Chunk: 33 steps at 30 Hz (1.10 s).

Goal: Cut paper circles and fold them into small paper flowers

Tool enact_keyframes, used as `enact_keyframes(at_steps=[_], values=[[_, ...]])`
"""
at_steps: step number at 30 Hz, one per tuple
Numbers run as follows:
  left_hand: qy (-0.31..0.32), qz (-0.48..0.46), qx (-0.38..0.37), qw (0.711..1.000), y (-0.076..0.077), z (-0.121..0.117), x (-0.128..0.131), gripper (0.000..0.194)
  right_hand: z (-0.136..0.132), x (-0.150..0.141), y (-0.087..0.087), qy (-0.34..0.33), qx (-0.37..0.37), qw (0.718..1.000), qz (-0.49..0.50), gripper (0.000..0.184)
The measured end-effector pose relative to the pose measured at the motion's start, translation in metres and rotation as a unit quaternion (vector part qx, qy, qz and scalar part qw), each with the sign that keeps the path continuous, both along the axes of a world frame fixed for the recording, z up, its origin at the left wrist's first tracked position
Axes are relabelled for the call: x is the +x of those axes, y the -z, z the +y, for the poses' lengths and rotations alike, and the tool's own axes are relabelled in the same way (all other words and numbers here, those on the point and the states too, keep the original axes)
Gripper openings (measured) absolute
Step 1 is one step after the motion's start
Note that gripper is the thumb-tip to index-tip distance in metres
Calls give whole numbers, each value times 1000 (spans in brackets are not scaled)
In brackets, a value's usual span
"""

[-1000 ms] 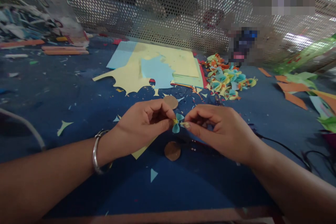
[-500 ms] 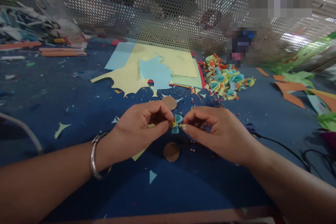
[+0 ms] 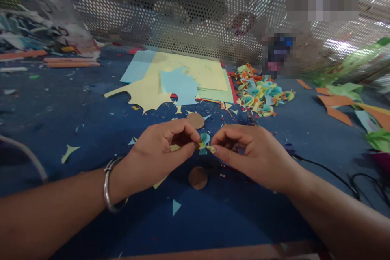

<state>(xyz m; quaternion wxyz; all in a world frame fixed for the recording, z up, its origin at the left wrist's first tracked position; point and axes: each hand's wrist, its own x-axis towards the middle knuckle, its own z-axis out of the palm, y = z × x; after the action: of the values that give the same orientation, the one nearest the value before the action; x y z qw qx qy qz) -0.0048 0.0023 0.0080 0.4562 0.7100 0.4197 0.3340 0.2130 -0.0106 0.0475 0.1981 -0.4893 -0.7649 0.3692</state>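
Between my fingertips is a small paper flower [image 3: 205,139] with blue petals and thin yellow parts. My left hand [image 3: 166,150] pinches its yellow part from the left. From the other side, my right hand [image 3: 250,154] pinches the curled yellow tip at the flower's right. Two round brown discs lie on the blue table close by: one disc [image 3: 195,120] just beyond my hands, the other disc [image 3: 198,178] nearer to me. A yellow paper piece [image 3: 160,183] is partly hidden under my left hand.
Cut yellow sheets [image 3: 189,65] and a blue sheet [image 3: 179,83] lie behind my hands. Right of them is a pile of finished paper flowers [image 3: 262,91]. Orange scraps [image 3: 338,107], a black cable [image 3: 329,170] and a plastic bottle [image 3: 67,20] stand or lie around. A perforated metal screen [image 3: 146,12] rises behind.
Both hands stay pinched on the flower. The flower has turned slightly, its lower petal showing less. The whole view has shifted a little.
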Motion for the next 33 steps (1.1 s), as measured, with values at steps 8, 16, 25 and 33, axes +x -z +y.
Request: enact_keyframes(at_steps=[8,16,25,33], values=[[-4,-11,-22,1000,2,-1,1,4,1,-1,-1,5,-32,999,18,11],[-6,-65,-98,993,1,0,4,5,2,3,1,17,-95,995,31,18],[-17,-118,-136,984,5,5,4,9,1,0,0,26,-36,997,58,14],[-44,-65,-89,993,0,3,7,7,-2,-4,4,50,13,996,77,8]])
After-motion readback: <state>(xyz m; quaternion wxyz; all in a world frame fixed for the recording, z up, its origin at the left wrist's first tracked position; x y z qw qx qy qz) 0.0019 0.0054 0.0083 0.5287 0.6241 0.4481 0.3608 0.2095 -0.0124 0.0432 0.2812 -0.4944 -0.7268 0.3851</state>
